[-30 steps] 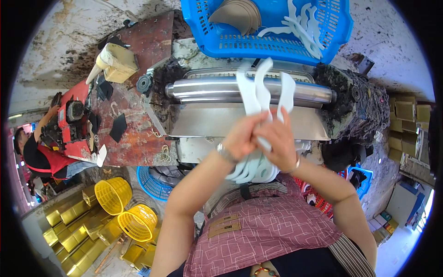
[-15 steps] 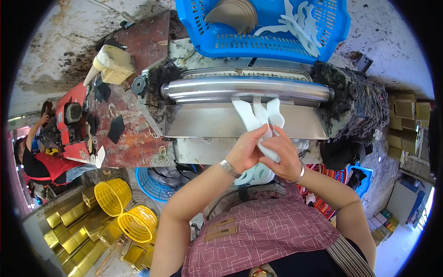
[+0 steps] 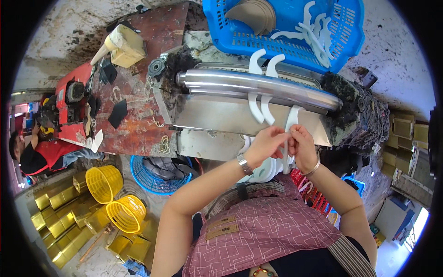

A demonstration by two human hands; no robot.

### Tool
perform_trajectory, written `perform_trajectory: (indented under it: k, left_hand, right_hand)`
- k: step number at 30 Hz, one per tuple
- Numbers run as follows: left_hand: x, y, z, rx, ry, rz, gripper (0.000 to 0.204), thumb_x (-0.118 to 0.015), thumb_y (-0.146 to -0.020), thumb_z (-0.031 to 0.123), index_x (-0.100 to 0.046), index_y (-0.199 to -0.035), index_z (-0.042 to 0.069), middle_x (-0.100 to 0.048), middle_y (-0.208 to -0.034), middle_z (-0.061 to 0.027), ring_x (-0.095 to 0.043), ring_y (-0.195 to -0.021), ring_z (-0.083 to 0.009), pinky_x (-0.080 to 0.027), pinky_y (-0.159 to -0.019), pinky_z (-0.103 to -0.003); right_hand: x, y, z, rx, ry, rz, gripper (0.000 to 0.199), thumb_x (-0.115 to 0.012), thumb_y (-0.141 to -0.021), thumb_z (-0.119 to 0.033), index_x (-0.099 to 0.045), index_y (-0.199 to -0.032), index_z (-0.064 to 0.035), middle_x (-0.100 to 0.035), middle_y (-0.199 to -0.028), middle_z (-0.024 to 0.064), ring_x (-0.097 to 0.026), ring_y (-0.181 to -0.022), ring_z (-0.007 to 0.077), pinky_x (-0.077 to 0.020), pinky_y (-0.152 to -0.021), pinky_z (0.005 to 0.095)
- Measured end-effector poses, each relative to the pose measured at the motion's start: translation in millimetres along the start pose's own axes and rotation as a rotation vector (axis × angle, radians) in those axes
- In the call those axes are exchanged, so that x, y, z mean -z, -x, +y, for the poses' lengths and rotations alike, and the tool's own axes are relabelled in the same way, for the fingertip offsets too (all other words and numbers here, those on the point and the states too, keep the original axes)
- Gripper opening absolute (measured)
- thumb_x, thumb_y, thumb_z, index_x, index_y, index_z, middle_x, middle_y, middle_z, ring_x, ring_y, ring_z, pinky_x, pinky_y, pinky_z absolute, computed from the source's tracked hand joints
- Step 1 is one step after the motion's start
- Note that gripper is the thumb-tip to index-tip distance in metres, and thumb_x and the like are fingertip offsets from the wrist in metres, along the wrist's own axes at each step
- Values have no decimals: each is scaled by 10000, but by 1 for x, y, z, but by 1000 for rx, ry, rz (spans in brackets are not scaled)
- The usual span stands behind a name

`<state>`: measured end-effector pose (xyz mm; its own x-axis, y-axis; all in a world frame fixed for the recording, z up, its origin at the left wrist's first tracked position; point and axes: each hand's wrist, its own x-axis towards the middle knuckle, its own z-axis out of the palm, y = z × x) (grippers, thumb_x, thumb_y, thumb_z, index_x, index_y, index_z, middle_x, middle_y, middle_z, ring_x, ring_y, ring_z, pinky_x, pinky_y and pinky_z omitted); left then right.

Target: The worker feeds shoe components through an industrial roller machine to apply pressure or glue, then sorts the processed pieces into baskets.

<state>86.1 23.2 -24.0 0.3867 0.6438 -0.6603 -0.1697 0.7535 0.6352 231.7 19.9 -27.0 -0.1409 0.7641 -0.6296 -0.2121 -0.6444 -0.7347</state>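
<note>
A steel roller machine [image 3: 221,83] stands in front of me with a sloping metal plate [image 3: 207,113]. Two curved white pieces, a left one [image 3: 254,110] and a right one [image 3: 266,111], lie partly through the rollers, their far ends sticking out behind. A third curved white piece [image 3: 292,116] stands over the plate's right part, its lower part between my hands. My left hand [image 3: 266,147] pinches it from the left, and my right hand [image 3: 303,150] closes on it from the right. More white pieces [image 3: 266,170] lie below my hands, partly hidden by them.
Behind the rollers sits a blue basket [image 3: 286,51] with brown curved sheets [image 3: 263,16] and white pieces. A yellowish block [image 3: 127,46] rests on the red bench at left. Yellow baskets [image 3: 104,184] and a blue basket [image 3: 161,184] stand low left; a person [image 3: 46,154] works far left.
Two white pieces have left my hands and gone partway through the rollers. My hands have shifted right, holding one piece. The view has swung slightly.
</note>
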Motion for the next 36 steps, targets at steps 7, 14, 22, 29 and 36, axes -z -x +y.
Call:
perform_trajectory:
  k: [7,14,22,29,36]
  left_hand:
    - [-2,3,-4,-354,-634,198,380,-559,-791,378,-592,-740,4,-582,-573,-35,-545,-466,-93,-425,-445,-230]
    - [-10,-8,14,-434,-464,429,310,-537,-783,333,-554,-835,29,-605,-782,-136,-592,-692,-238,-445,-574,-350]
    - [-37,-10,-28,-1078,-1664,524,379,-505,-702,177,-503,-1018,-34,-467,-1048,-163,-440,-943,-268,-387,-785,-336]
    - [-20,-35,-4,-1082,-1592,582,345,-493,-680,132,-520,-980,-37,-472,-1072,-162,-446,-928,-247,-393,-776,-331]
    - [31,31,-61,-1328,-1169,313,191,-596,-663,121,-579,-837,41,-567,-821,-76,-530,-703,-223,-440,-643,-338]
  right_hand:
    - [-2,9,-23,-184,428,-40,90,-461,-841,-182,-470,-837,-93,-471,-561,-1,-395,-391,45,-288,-340,179]
    - [-16,-48,-76,793,917,40,151,-471,-817,-115,-511,-934,-28,-562,-629,75,-542,-529,114,-415,-485,248]
    - [-81,-231,-137,-56,1496,188,774,-512,-717,-540,-261,-1286,-80,-524,-1065,214,-591,-784,289,-473,-579,389]
    - [-91,-258,-155,228,1556,78,762,-623,-660,-143,-210,-1298,-78,-542,-1001,203,-582,-796,271,-470,-599,393]
    - [-11,-183,-194,254,1476,-303,684,-656,-687,-262,-327,-1247,-47,-532,-1009,177,-537,-820,246,-441,-680,337]
